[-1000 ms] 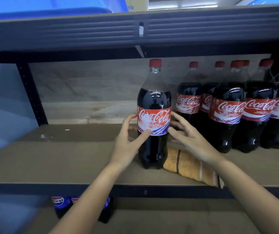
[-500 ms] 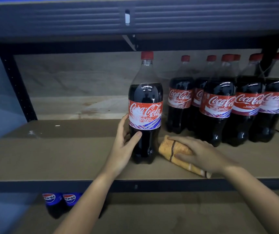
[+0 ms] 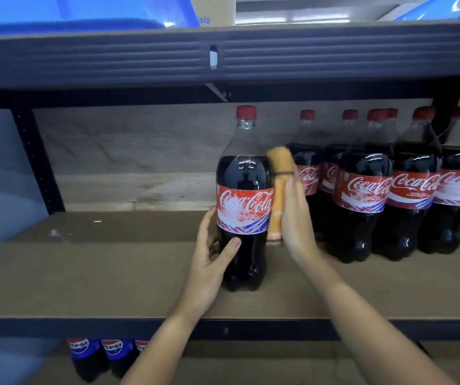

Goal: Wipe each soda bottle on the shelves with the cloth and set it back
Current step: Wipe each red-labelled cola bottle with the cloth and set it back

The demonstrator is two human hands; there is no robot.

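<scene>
A large Coca-Cola bottle (image 3: 244, 201) with a red cap stands upright on the brown middle shelf (image 3: 112, 273), apart from the others. My left hand (image 3: 212, 251) grips its lower body from the left, thumb across the front. My right hand (image 3: 297, 218) presses a folded orange cloth (image 3: 277, 187) with a dark stripe against the bottle's right side. Whether the fingers curl round the cloth is hidden.
Several more Coca-Cola bottles (image 3: 367, 190) stand grouped at the right of the same shelf. Pepsi bottles (image 3: 103, 354) sit on the shelf below. A dark metal beam (image 3: 223, 56) of the upper shelf runs overhead, with a black upright post (image 3: 38, 159) at left.
My right hand took the orange cloth up from the shelf and brought it against the bottle's right side. My left hand stayed on the bottle.
</scene>
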